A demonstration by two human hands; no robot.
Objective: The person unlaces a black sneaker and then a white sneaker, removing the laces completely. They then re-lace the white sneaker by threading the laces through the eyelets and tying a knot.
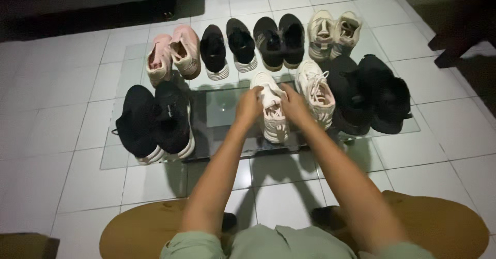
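A: L hand (249, 105) & R hand (292, 104)?
B: Both grasping white shoe (273, 115) at its laces, steadying it mid glass surface (222, 109). Its mate (316, 91) just right; black pair (155, 120) well left.

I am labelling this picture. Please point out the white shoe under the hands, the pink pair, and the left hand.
white shoe (275, 127), head view, on its front part.
pink pair (186, 49), head view, on the right shoe's side.
left hand (249, 105), head view, on its back.
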